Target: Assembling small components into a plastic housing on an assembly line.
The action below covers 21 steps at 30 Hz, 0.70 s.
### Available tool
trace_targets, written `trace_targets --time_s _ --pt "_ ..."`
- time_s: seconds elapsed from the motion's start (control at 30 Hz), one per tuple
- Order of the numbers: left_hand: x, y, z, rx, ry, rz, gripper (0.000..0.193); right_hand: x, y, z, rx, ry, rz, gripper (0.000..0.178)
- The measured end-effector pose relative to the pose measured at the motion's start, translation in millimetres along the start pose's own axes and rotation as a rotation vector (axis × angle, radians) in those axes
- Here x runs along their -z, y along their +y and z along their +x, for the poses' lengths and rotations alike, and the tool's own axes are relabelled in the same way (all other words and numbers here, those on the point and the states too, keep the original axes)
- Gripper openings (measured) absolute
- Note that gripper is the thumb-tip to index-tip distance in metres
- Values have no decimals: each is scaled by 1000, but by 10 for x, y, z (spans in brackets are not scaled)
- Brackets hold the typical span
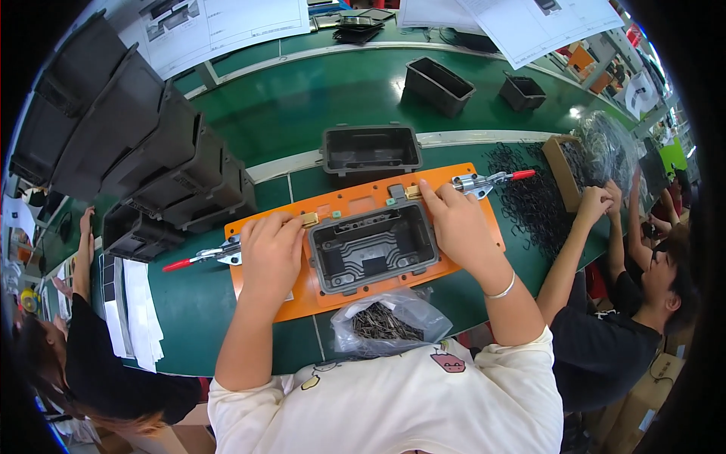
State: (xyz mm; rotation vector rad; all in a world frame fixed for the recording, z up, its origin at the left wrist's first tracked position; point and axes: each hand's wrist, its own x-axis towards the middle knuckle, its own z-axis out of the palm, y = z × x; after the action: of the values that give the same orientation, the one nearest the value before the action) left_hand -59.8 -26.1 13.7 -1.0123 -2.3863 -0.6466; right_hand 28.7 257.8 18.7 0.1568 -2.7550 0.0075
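Observation:
A dark grey plastic box [372,250] lies open side up on an orange fixture plate [349,204]. My left hand [270,253] is closed at the box's left edge, fingers bent beside a brass block [310,219]; what they hold is hidden. My right hand [463,227] is closed at the upper right corner, with fingertips by another brass block [412,192]. What it grips is also covered. Toggle clamps with red handles, a left one [227,252] and a right one [475,184], flank the box, their handles pointing outward.
A bag of small dark pins [386,321] lies in front of the plate. Beyond it stands another grey box [370,150]. Stacked grey boxes [162,163] rise at left. Black wire hooks [533,197] are piled at right, near a co-worker's hands [597,200]. Papers [140,310] lie at left.

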Motion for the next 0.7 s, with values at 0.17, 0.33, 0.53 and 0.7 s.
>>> trace_targets --time_s 0.17,0.33,0.53,0.7 --pt "37 131 78 -13 2 -10 22 44 239 -1 -195 139 392 44" --pt "-169 533 462 -131 -131 -259 24 -148 1117 -212 -799 634 173 57" --pt "-698 721 749 -102 -285 -125 33 -378 2026 -372 -1342 921 2094 67" --pt "-819 733 740 -26 -238 -189 30 -24 1808 130 -641 937 1850 41"
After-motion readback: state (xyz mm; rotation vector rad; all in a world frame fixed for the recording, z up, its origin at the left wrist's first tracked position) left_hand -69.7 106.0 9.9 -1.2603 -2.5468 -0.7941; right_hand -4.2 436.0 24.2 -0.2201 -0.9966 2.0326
